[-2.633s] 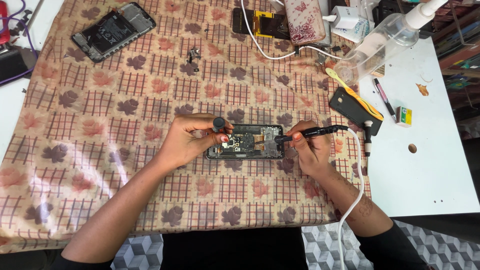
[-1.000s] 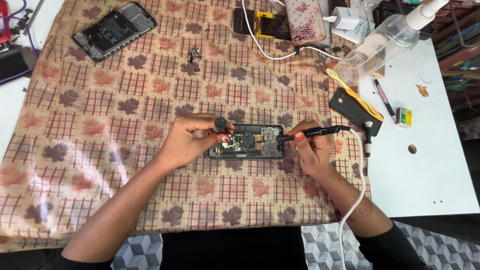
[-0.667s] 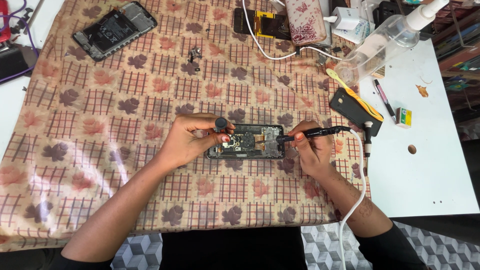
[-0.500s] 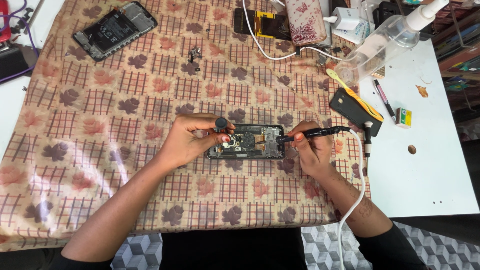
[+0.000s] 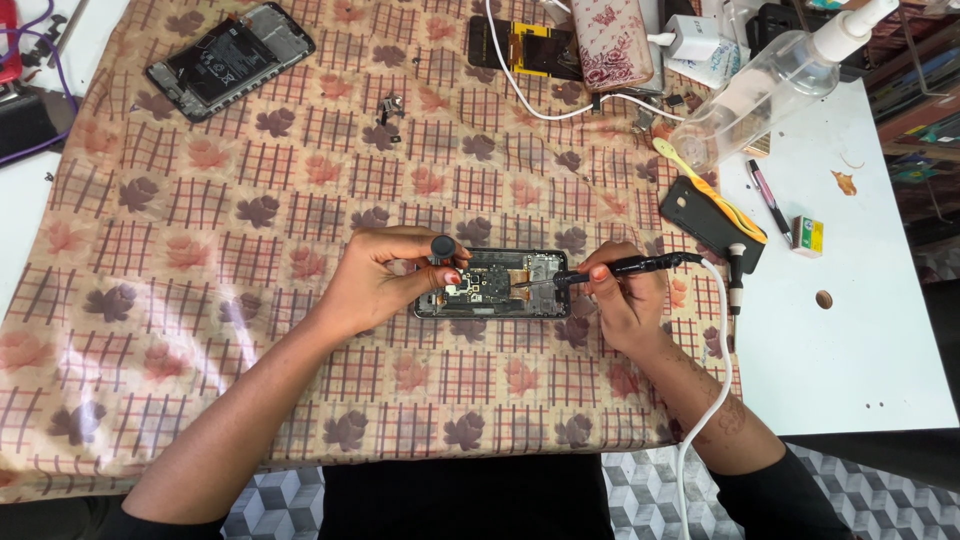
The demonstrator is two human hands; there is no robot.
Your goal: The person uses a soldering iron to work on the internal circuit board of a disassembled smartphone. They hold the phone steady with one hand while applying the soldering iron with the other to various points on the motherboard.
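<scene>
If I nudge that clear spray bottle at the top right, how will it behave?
The spray bottle lies on its side and looks round, so a sideways push would probably roll it. It looks nearly empty, so likely light. Its nozzle juts out, which might make it pivot rather than roll straight.

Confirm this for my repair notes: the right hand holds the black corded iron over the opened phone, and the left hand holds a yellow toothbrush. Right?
Not quite. In the head view the left hand holds a small black round-topped tool; the yellow toothbrush lies apart. The right hand does hold the iron over the opened phone.
</scene>
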